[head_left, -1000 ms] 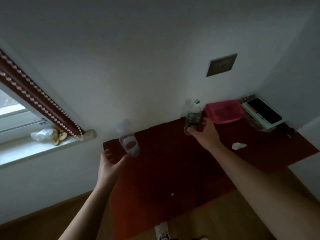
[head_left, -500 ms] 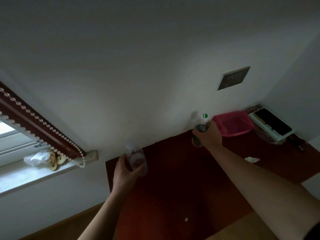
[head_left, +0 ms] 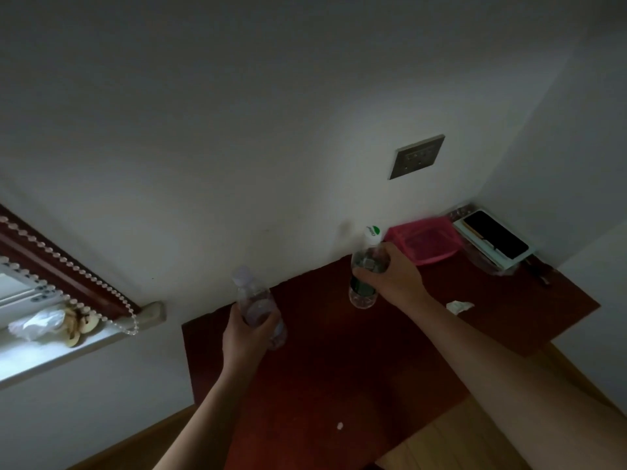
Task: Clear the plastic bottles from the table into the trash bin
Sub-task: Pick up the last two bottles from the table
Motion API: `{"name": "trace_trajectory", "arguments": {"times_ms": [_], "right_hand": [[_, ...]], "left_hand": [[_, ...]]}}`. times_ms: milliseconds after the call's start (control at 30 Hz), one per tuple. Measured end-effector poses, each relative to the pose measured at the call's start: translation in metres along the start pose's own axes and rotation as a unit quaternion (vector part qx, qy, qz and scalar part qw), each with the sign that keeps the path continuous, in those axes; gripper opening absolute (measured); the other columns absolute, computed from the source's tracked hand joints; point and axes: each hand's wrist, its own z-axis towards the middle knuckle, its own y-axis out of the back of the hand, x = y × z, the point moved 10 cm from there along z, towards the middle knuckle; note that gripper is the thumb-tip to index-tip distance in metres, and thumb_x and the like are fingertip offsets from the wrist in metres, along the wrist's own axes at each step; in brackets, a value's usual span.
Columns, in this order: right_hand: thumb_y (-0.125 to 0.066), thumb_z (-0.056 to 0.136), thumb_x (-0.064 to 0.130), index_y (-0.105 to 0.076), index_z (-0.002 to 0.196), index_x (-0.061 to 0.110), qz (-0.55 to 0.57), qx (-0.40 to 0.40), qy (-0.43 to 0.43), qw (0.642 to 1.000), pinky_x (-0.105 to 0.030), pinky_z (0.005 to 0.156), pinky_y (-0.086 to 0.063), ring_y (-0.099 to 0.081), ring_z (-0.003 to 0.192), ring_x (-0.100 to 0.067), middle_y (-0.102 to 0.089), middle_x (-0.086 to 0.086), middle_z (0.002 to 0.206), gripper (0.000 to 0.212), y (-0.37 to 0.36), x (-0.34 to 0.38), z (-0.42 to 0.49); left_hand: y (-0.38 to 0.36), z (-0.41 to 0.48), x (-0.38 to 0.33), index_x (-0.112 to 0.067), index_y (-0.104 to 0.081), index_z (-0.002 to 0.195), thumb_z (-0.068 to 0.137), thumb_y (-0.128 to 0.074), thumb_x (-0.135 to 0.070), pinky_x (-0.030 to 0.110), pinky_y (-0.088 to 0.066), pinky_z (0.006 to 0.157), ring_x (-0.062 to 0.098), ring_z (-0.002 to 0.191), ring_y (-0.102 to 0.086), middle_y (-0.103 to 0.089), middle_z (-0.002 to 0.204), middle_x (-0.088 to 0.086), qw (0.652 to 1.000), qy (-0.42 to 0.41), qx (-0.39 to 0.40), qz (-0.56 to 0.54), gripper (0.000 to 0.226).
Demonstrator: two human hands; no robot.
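Here both hands are wrapped around plastic bottles at the back of the dark red surface (head_left: 339, 368). The left hand (head_left: 246, 337) curls its fingers around a clear bottle (head_left: 259, 308) near the surface's left rear corner; the bottle stands roughly upright, and whether it holds any liquid cannot be told in the dim light. The right hand (head_left: 395, 278) closes on a second bottle (head_left: 364, 283) with a white and green cap and a dark label; its clear base looks empty and sits at or just above the surface. Just right of it, against the wall, lies a pink basket (head_left: 427, 244), its contents unclear. In the far right corner a dark tablet (head_left: 495, 234) rests on a pale tray. A crumpled white scrap (head_left: 458, 306) lies near the right forearm.
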Motion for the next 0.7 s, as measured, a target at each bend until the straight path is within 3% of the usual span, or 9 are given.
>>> {"name": "trace_trajectory", "arguments": {"times_ms": [233,333,467,600,700], "right_hand": [[-0.083,0.073,0.043,-0.055,0.107,0.033,0.011,0.049,0.041,0.998,-0.018,0.073,-0.045,-0.054,0.084,0.010,-0.058,0.024,0.094,0.045,0.041,-0.005,-0.034],[-0.082,0.071,0.045,-0.057,0.107,0.032,0.017,0.074,0.052,0.996,-0.026,0.081,-0.051,-0.060,0.090,0.004,-0.062,0.021,0.099,0.046,0.053,-0.020,-0.052],[-0.081,0.072,0.048,-0.056,0.112,0.031,0.012,0.138,0.070,0.988,-0.025,0.080,-0.051,-0.063,0.098,0.000,-0.064,0.016,0.107,0.050,0.054,-0.043,-0.080],[-0.080,0.070,0.050,-0.051,0.113,0.028,0.017,0.212,0.096,0.972,-0.035,0.088,-0.056,-0.063,0.105,-0.007,-0.062,0.013,0.114,0.056,0.035,-0.060,-0.118],[-0.083,0.071,0.044,-0.055,0.110,0.028,0.029,0.280,0.123,0.952,-0.031,0.083,-0.056,-0.064,0.103,-0.005,-0.064,0.013,0.112,0.050,0.008,-0.052,-0.158]], "left_hand": [[-0.015,-0.052,-0.018,-0.023,-0.054,0.113,0.079,-0.082,-0.030,0.027,-0.052,0.064,0.011,0.084,-0.068,-0.068,0.097,-0.005,0.999,-0.028,-0.021,-0.029,0.045],[-0.018,-0.089,-0.014,-0.024,-0.053,0.108,0.078,-0.082,-0.033,0.030,-0.052,0.065,0.012,0.083,-0.068,-0.068,0.095,-0.005,0.998,-0.025,-0.044,-0.034,0.043],[-0.014,-0.151,0.010,-0.024,-0.056,0.105,0.077,-0.082,-0.038,0.029,-0.052,0.067,0.013,0.086,-0.069,-0.069,0.095,-0.004,0.995,-0.006,-0.092,-0.048,0.040],[0.006,-0.227,0.047,-0.027,-0.056,0.110,0.076,-0.081,-0.045,0.032,-0.056,0.076,0.013,0.093,-0.067,-0.068,0.101,-0.004,0.986,0.025,-0.157,-0.049,0.046],[0.034,-0.295,0.084,-0.028,-0.056,0.112,0.072,-0.080,-0.053,0.038,-0.058,0.081,0.013,0.094,-0.067,-0.068,0.101,-0.008,0.971,0.064,-0.226,-0.034,0.053]]}}
